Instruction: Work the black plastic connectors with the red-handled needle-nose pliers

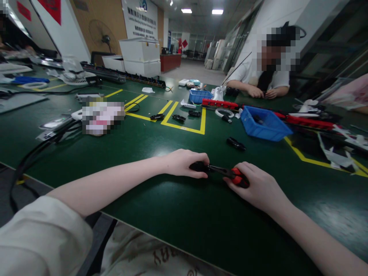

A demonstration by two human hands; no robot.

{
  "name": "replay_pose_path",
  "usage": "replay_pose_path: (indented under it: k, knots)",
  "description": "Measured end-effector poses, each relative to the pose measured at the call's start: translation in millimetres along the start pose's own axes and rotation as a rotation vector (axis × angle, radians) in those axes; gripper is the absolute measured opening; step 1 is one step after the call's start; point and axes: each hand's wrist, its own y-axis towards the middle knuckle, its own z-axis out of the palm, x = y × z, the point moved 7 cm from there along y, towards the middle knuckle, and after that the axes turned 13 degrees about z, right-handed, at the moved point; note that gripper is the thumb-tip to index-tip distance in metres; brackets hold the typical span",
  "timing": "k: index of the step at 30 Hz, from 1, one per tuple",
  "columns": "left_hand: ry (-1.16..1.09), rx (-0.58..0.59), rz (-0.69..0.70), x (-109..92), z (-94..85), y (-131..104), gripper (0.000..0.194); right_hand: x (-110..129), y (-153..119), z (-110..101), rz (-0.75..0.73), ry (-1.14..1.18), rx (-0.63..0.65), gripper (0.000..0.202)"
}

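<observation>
My right hand (255,186) is closed round the red and black handles of a pair of pliers (236,177), whose dark jaws point left. Closed on a small black part (199,166) is my left hand (186,163), just above the green table. The tips of the pliers meet the right end of that black part; whether they grip it I cannot tell. Fingers cover much of the part, so its kind is unclear. Beyond the hands, a similar black piece (236,143) lies on the tabletop.
Several black pieces (179,118) lie around a yellow tape outline (184,129). A blue bin (266,124) stands at right, a smaller blue tray (199,96) farther back. Black cables (31,149) run along the left. Across the table sits another person (258,82), hands on the table.
</observation>
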Motion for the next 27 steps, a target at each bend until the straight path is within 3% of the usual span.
replay_pose_path:
  k: [9,16,27]
  knots:
    - [0.030,0.005,0.041,-2.2,0.2,0.7,0.030,-4.0,3.1,4.8,0.079,0.047,0.097,0.028]
    - [0.065,0.042,0.016,-1.6,2.2,1.5,0.035,-0.7,1.0,1.9,0.039,0.046,0.054,0.026]
    - [0.110,-0.024,0.051,-1.9,-0.2,0.8,0.032,-11.0,-0.7,5.4,0.014,0.037,0.018,0.029]
